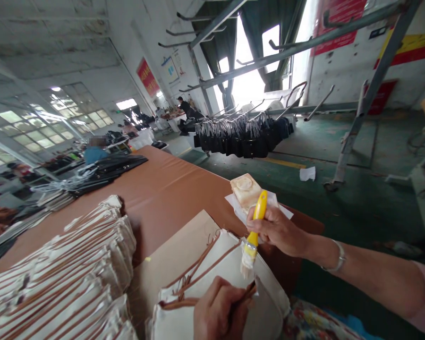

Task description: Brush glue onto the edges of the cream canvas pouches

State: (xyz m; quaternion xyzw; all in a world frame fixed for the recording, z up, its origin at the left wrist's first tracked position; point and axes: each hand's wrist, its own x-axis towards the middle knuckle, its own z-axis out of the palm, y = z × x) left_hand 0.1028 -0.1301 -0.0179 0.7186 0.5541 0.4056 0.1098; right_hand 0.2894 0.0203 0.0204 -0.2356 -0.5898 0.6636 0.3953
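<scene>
The yellow-handled paintbrush with pale bristles [261,207] is pinched between the thumb and fingers of the right hand [278,229], pointing bristles-down, its tip right by the left hand [217,307] and over a cream panel with brown edging [269,278] (whether the bristles touch it, I cannot tell). The left hand has its fingers curled closed on a brown edge of that panel, near the bottom of the view. Loose brown threads [184,282] trail from the edging on the left. Beneath lies a flat tan board [194,226], on a table covered in smooth brown sheeting [170,172]. Just beyond the right hand, a boxy off-white container with a round raised cap [246,189] rests on white paper [286,213] near the table's edge. To the left, a long row of cream pieces with brown edging [63,269] leans closely packed, and farther along lies a heap of flat black pieces [109,166]. Past the table, black pieces [248,145] hang from a grey metal rack [352,125] above a green floor [320,153].
</scene>
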